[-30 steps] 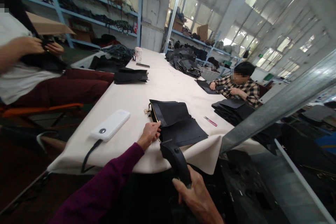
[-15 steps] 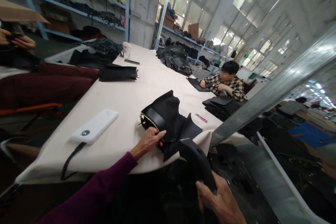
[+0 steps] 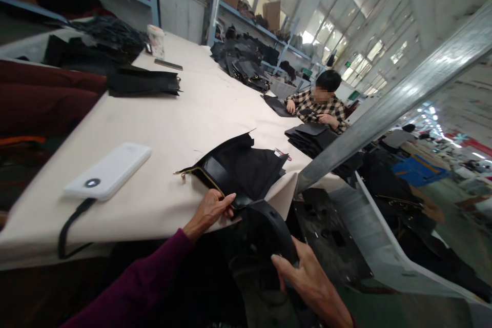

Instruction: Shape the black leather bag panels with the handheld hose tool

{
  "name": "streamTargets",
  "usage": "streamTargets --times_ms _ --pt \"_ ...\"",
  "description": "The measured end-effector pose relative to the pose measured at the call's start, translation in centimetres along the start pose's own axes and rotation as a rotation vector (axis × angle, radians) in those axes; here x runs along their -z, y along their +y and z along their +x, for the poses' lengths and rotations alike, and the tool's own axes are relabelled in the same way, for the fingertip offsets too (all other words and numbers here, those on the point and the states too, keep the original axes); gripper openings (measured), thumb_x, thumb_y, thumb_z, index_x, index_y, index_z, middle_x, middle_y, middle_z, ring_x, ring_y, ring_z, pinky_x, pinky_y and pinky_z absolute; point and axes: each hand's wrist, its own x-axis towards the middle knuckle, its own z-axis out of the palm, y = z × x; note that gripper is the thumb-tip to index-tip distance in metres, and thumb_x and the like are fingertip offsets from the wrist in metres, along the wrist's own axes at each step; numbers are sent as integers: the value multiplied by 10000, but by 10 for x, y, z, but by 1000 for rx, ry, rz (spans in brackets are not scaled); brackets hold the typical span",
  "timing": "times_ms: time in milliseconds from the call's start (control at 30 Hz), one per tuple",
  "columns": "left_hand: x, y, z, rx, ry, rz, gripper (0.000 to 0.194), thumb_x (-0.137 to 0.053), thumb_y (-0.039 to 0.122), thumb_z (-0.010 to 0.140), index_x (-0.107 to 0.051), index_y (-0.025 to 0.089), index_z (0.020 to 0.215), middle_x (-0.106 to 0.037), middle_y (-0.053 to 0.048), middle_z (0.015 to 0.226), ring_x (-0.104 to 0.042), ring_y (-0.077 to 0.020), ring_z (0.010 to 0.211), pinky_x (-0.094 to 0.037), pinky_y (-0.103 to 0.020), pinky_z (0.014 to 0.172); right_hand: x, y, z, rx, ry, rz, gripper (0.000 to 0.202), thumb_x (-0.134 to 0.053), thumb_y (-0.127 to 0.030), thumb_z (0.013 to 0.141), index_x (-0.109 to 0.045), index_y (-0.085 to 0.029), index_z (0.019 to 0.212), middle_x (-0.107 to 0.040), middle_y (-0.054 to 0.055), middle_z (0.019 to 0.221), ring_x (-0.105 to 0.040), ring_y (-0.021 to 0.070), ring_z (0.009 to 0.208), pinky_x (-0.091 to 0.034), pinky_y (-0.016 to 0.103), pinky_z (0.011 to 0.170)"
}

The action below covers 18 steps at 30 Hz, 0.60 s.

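My left hand (image 3: 209,212) pinches the near edge of a black bag piece (image 3: 246,166) between thumb and fingers. The piece lies on the cream table cover, with a gold zipper (image 3: 209,179) along its left edge and a small metal pull at the far end. My right hand (image 3: 309,277) is wrapped around a curved black handheld tool (image 3: 279,223); its exact kind I cannot make out. The tool's head is at the piece's near corner, beside my left fingertips; whether they touch is unclear. Pink-handled snips (image 3: 283,156) are partly hidden behind the piece.
A white power bank (image 3: 111,169) with a black cable lies at left on the table (image 3: 207,100). Black pieces (image 3: 144,82) are stacked farther back, others (image 3: 311,136) at right. A slanted metal post (image 3: 369,113) crosses the right side. A co-worker (image 3: 323,100) sits across.
The view has swung, shifting the table leftward. The bag piece is turned and lies flatter, covering more of the snips. The tool in my right hand has come nearer to my left fingers.
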Motion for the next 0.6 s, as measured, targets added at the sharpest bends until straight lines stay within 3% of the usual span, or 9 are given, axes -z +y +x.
streamTargets --times_ms 100,267,367,500,600 --pt "1 -2 -3 -22 -30 6 563 -441 523 815 -636 110 485 -596 -106 487 -490 -116 427 -333 -209 475 -8 1 16 17 -26 8 183 -500 -327 858 -510 -145 836 -523 -46 533 -511 108 455 -393 198 474" --pt "2 -1 -5 -12 -32 -147 513 -493 510 789 -613 111 491 -593 -93 489 -521 -132 442 -365 -211 476 -8 -3 40 75 72 -23 248 -475 -374 873 -487 -155 756 -518 -33 523 -525 122 457 -404 212 470" --pt "8 6 3 50 156 -371 385 -589 478 726 -622 105 635 -629 -75 599 -552 -147 502 -406 -222 485 -8 -7 47 129 66 -23 269 -474 -399 872 -489 -159 751 -516 -30 532 -534 129 470 -412 218 472" --pt "25 11 18 -35 476 -533 302 -618 397 705 -585 112 800 -612 -36 713 -541 -124 604 -436 -221 566 -10 -8 49 105 22 -36 296 -468 -442 860 -494 -159 777 -518 -23 518 -538 148 463 -423 235 464" --pt "35 5 24 -110 538 -511 255 -632 339 688 -569 112 785 -584 -16 717 -522 -113 650 -426 -210 604 -4 -6 44 56 14 -79 329 -468 -487 839 -507 -175 741 -536 -5 526 -551 168 498 -452 255 506"
